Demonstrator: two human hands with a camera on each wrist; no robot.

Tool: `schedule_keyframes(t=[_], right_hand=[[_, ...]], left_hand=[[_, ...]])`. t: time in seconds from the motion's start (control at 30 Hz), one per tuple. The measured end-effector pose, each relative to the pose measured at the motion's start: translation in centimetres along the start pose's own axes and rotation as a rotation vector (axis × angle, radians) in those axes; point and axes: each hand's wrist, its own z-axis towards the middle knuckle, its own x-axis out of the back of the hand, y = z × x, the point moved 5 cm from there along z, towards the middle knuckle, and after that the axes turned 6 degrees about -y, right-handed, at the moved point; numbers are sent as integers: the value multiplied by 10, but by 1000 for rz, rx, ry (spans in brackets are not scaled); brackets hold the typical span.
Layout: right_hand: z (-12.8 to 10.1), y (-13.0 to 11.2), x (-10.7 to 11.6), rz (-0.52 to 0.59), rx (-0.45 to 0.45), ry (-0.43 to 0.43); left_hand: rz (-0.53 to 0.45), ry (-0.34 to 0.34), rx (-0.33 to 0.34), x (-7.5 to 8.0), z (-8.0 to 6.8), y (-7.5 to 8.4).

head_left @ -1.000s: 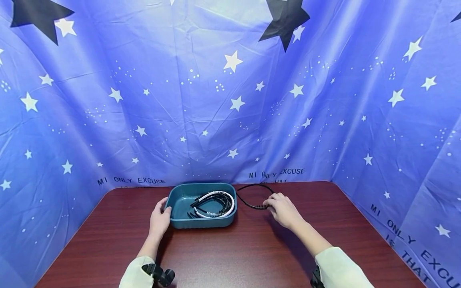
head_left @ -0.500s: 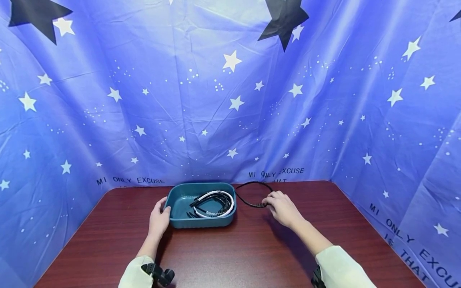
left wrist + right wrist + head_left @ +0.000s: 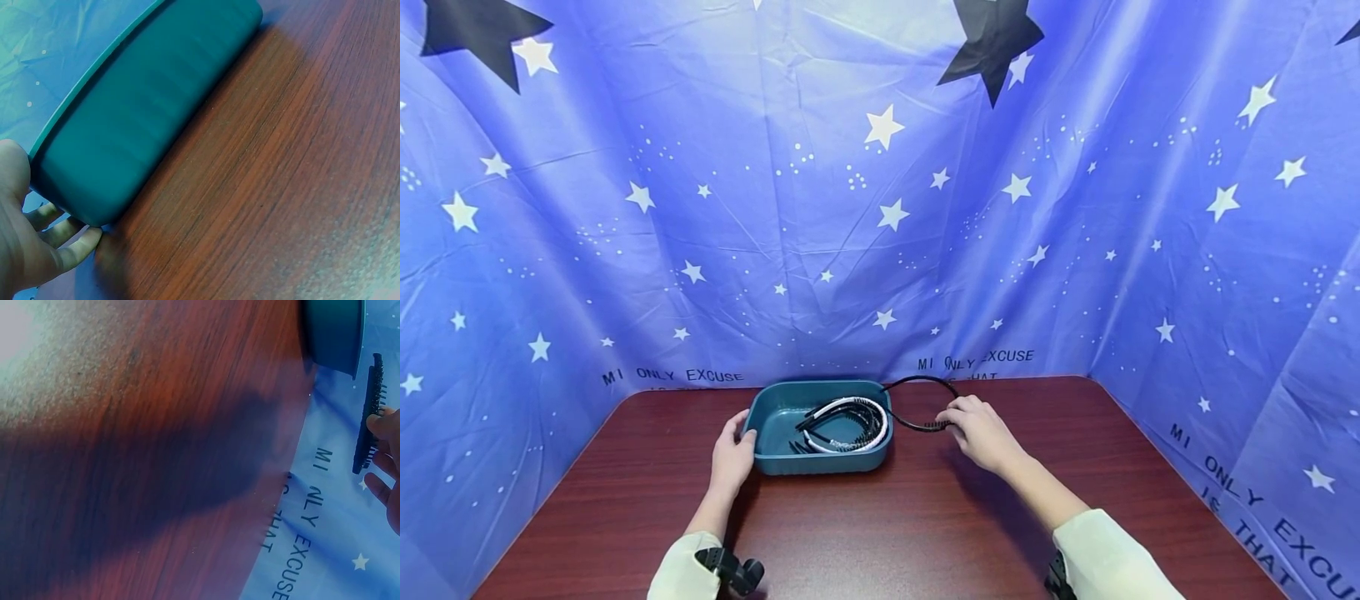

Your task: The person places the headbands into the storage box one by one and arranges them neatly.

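The left hand (image 3: 732,457) was curled round the near left corner of the teal tray (image 3: 772,461), steadying it on the counter (image 3: 880,533); several headbands (image 3: 844,422) lay inside. Just right of the tray, a black toothed headband (image 3: 922,426) was pinched at one end by the right hand (image 3: 981,433) and lifted. A pick-up step was judged in hand; a carry leftward over the rim would be needed next.

Bright even light, blurred wrist views

A dark reddish wooden table (image 3: 880,533) is standing before a blue star-printed cloth backdrop (image 3: 820,192) (lettering reading "MI ONLY EXCUSE" along its lower edge), which is draping round three sides.
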Motion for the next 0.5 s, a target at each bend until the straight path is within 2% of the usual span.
schedule_keyframes(t=[0.5], right_hand=[[11, -16, -4, 10, 43, -14]], left_hand=[[-4, 4, 2, 0, 2, -3]])
